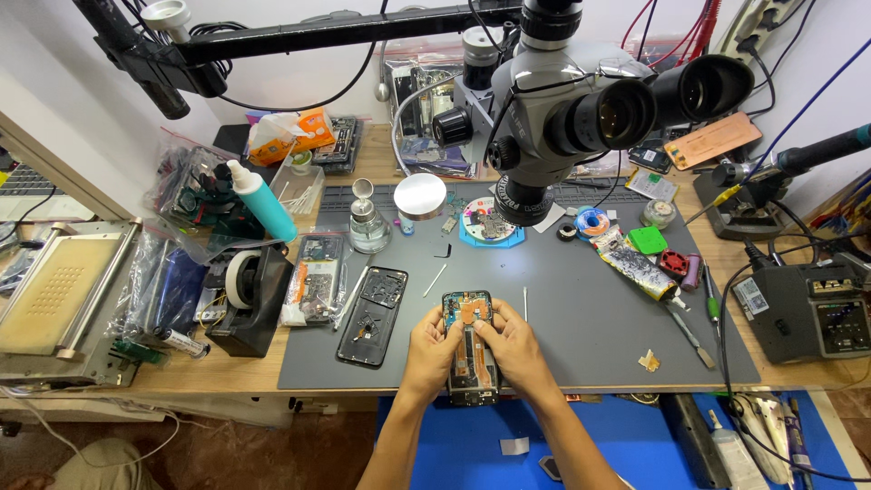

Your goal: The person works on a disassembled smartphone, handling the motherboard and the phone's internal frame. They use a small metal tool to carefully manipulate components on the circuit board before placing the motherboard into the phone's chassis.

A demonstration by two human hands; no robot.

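Note:
An opened smartphone (pixel 469 313) with its back removed lies on the grey work mat (pixel 581 318) near the front edge, its circuit board and copper-coloured parts exposed. My left hand (pixel 431 349) grips its left side, thumb on the inner parts. My right hand (pixel 513 345) holds its right side, fingertips pressing near the middle of the phone. A black back cover (pixel 373 315) lies flat on the mat just left of my hands.
A stereo microscope (pixel 581 100) hangs over the mat's far side. A tape dispenser (pixel 245 295), teal bottle (pixel 263 201), glass dispenser (pixel 367 222) and bagged phone parts (pixel 313 277) stand left. Tweezers, glue tube (pixel 640 270) and soldering station (pixel 812 308) sit right.

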